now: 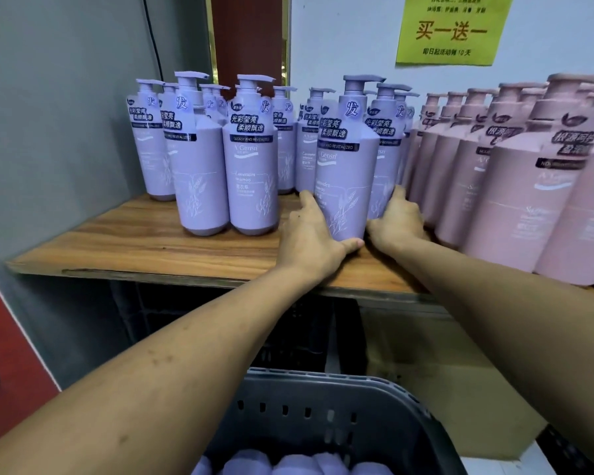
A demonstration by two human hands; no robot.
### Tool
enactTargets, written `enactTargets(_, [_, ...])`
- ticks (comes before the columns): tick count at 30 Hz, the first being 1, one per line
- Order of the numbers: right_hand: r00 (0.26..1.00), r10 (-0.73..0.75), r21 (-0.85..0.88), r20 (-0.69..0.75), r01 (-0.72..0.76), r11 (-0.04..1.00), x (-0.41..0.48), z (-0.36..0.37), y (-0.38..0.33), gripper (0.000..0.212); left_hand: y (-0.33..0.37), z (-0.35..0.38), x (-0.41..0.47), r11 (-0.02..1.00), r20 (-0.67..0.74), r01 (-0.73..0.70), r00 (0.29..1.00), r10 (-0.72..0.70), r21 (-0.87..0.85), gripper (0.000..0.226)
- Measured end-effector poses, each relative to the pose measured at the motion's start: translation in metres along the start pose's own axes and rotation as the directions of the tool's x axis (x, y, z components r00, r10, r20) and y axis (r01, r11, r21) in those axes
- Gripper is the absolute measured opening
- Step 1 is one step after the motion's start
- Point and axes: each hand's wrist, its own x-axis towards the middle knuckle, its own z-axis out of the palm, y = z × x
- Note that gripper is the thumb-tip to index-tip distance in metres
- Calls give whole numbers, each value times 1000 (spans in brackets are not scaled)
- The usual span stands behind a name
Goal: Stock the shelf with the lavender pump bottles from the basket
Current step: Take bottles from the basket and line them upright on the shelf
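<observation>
A lavender pump bottle [345, 159] stands on the wooden shelf [144, 248], slightly tilted, at the front of the right lavender row. My left hand [309, 234] grips its lower left side, thumb under the base edge. My right hand [396, 219] presses on its lower right side. Several more lavender bottles [251, 156] stand upright in rows to the left and behind. The grey slotted basket [323, 402] sits below at the bottom of the view, with lavender bottles [288, 462] lying in it.
Several pink pump bottles [515, 186] fill the shelf's right side, close to my right hand. A yellow paper sign [453, 29] hangs on the wall above. A grey wall closes the left end. Black crates and a cardboard box [426, 358] sit under the shelf.
</observation>
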Motion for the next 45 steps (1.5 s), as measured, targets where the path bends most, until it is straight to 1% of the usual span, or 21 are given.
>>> enactTargets(6, [993, 68, -14, 101, -66, 998, -9, -4, 6, 60, 0, 5, 2, 1000, 34, 16, 999, -16, -7, 87])
enactTargets(9, [992, 68, 58, 111, -75, 996, -39, -21, 6, 66, -3, 1, -5, 998, 103, 14, 994, -20, 57, 92])
enactTargets(10, [998, 12, 89, 68, -18, 996, -57, -27, 9, 66, -5, -4, -13, 997, 114, -18, 993, 10, 71, 95])
enactTargets(11, [996, -92, 104, -12, 92, 990, -80, -34, 11, 64, -8, -11, -24, 994, 97, -86, 992, 80, 67, 95])
enactTargets(12, [967, -238, 118, -95, 248, 961, -104, -41, 12, 56, -12, -21, -37, 980, 56, -191, 980, 189, 49, 89])
enactTargets(14, [861, -482, 215, -164, 508, 834, -158, -48, 14, 33, -26, -41, -74, 915, -10, -402, 915, 402, -6, 69])
enactTargets(15, [828, -542, 266, -145, 560, 785, -183, -46, 13, 22, -36, -51, -93, 876, -14, -482, 876, 482, -22, 61])
enactTargets(17, [827, -563, 325, -9, 534, 780, -221, -38, 12, 8, -57, -67, -128, 841, 62, -536, 839, 540, -73, 47])
enactTargets(19, [823, -544, 319, 164, 477, 819, -248, -24, 9, 5, -79, -77, -156, 865, 183, -487, 846, 501, -118, 36])
enactTargets(21, [784, -515, 266, 346, 444, 855, -264, -8, 13, 5, -101, -82, -182, 907, 284, -400, 862, 421, -130, 28])
enactTargets(23, [693, -475, 186, 541, 453, 872, -272, 8, 23, 7, -122, -84, -207, 942, 405, -314, 851, 334, -118, 27])
enactTargets(25, [548, -457, 108, 701, 552, 827, -278, 22, 37, 22, -144, -82, -229, 956, 580, -291, 771, 264, -48, 36])
enactTargets(27, [354, -445, 103, 823, 677, 729, -284, 34, 53, 41, -163, -80, -247, 912, 728, -410, 632, 268, 20, 50])
enactTargets(29, [156, -431, 179, 889, 748, 640, -292, 45, 66, 55, -179, -76, -262, 839, 813, -544, 493, 311, 10, 61])
enactTargets(31, [36, -460, 242, 887, 813, 530, -297, 55, 78, 57, -193, -69, -275, 783, 863, -622, 405, 303, 17, 75])
enactTargets(32, [8, -481, 248, 877, 850, 465, -299, 59, 84, 56, -198, -65, -281, 776, 877, -630, 383, 292, 17, 83])
enactTargets(34, [-20, -499, 232, 866, 901, 367, -304, 67, 95, 61, -208, -59, -287, 758, 866, -652, 385, 319, 10, 89])
enactTargets(36, [-22, -550, 212, 835, 935, 284, -309, 74, 102, 59, -215, -53, -288, 667, 854, -744, 372, 364, 39, 89])
enactTargets(38, [-13, -595, 167, 804, 964, 205, -316, 79, 109, 54, -220, -50, -291, 583, 877, -809, 334, 345, 79, 90])
enactTargets(41, [-26, -602, 116, 798, 987, 111, -321, 84, 113, 59, -229, -48, -292, 492, 881, -869, 275, 385, 56, 90])
enactTargets(45, [-102, -620, 142, 778, 990, 15, -320, 85, 114, 59, -231, -52, -283, 406, 851, -914, 217, 478, 6, 81])
